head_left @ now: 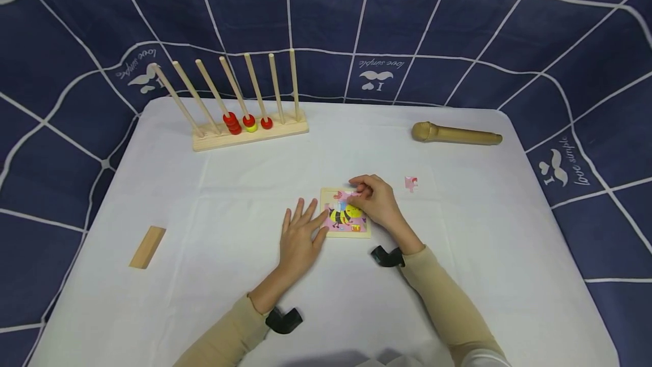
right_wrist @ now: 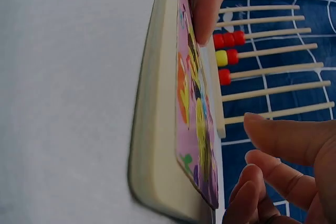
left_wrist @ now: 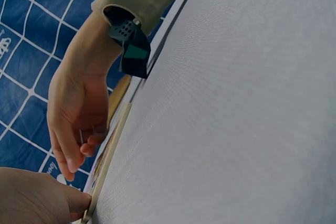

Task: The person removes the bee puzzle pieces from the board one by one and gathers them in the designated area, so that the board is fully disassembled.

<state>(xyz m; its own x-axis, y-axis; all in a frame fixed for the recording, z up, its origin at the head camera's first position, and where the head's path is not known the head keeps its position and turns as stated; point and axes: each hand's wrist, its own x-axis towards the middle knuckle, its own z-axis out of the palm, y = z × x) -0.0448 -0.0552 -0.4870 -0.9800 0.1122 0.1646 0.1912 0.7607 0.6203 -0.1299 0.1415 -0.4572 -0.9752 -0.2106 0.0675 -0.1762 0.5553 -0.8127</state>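
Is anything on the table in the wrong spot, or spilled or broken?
One small pink puzzle piece looks out of place. It lies alone on the white table, to the right of the bee puzzle and outside its frame. I can't see anything spilled or broken.

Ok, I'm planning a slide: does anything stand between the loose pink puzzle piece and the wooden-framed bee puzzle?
Yes: the right hand, partly over the bee puzzle, blocks the direct line from the pink piece.

One table (head_left: 509, 242), white-topped, round-cornered, bordered at rear and both sides by white-gridded navy fabric (head_left: 326, 13) with moustache-and-heart print (head_left: 377, 76).
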